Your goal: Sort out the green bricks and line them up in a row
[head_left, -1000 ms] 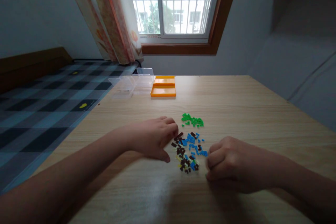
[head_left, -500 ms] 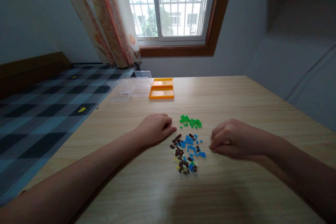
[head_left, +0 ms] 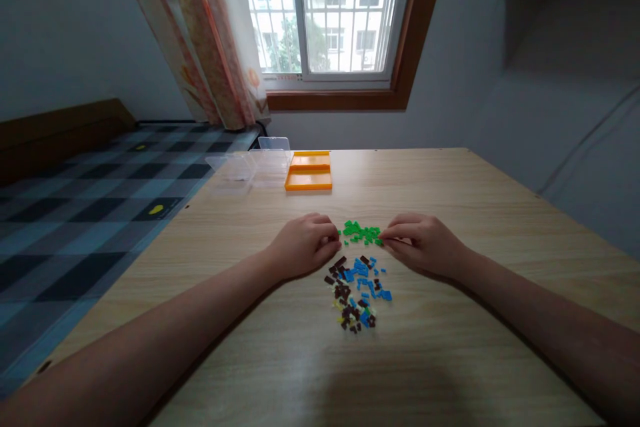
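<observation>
Small green pieces (head_left: 363, 232) lie in a pile on the wooden table (head_left: 450, 340). Nearer me is a mixed heap of blue, brown and yellowish pieces (head_left: 357, 290). My left hand (head_left: 304, 245) rests on the table just left of the green pile, fingers curled together at its edge. My right hand (head_left: 421, 244) reaches in from the right, its fingertips pinched at the green pile's right edge, on a green piece as far as I can tell.
An orange tray (head_left: 309, 171) sits farther back on the table, with clear plastic lids or boxes (head_left: 247, 165) to its left. A bed with a checked cover (head_left: 75, 213) borders the table's left side. A curtained window (head_left: 325, 10) is behind.
My right hand has moved from the mixed heap's right side up and forward to the green pile. My left hand has shifted slightly forward beside the green pile.
</observation>
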A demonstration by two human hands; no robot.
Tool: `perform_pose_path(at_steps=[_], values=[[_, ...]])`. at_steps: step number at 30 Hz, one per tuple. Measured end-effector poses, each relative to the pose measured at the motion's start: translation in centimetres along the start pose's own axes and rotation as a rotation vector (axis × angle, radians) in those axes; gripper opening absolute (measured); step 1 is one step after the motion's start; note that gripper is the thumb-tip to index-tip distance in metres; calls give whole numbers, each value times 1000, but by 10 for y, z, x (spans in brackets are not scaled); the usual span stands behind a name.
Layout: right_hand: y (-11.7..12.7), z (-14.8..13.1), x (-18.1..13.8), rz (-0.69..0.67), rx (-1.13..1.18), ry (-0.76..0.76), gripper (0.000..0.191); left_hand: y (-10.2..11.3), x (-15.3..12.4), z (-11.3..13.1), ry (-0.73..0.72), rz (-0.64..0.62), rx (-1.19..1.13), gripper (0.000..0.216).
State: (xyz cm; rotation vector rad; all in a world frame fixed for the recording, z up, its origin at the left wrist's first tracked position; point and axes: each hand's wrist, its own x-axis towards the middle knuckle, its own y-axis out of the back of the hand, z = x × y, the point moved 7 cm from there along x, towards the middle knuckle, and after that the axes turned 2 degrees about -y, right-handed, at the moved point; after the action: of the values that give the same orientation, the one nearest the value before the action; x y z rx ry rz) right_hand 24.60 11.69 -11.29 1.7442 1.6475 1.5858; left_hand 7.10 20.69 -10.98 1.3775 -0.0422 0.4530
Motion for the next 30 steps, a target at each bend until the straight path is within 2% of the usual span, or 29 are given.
perform_pose_path(at_steps=[3,7,10,13,15,17,22,26,30], values=[[0,-5,-4,-82,-20,63,17,1,-2,9,-126,-16,-66,16],[-7,-5,-3,-137,-47,101,20,0,-2,14,-180,-21,-88,19],[-10,-9,-2,-134,-47,122,21,2,-1,15,-174,-3,-106,24],[-4,-21,-4,-86,7,148,18,4,-3,13,-98,18,-270,23],[2,-35,-8,-68,78,185,16,3,-4,15,-69,-17,-445,24],[3,-52,-12,-111,152,245,17,2,-6,20,-78,-61,-597,26],[-7,-85,-20,-212,165,352,19,-5,-9,32,-120,-225,-812,26],[-16,-90,-20,-233,114,361,20,-7,-9,39,-152,-314,-868,26],[-21,-85,-21,-267,122,359,18,-9,-9,37,-153,-334,-865,35]])
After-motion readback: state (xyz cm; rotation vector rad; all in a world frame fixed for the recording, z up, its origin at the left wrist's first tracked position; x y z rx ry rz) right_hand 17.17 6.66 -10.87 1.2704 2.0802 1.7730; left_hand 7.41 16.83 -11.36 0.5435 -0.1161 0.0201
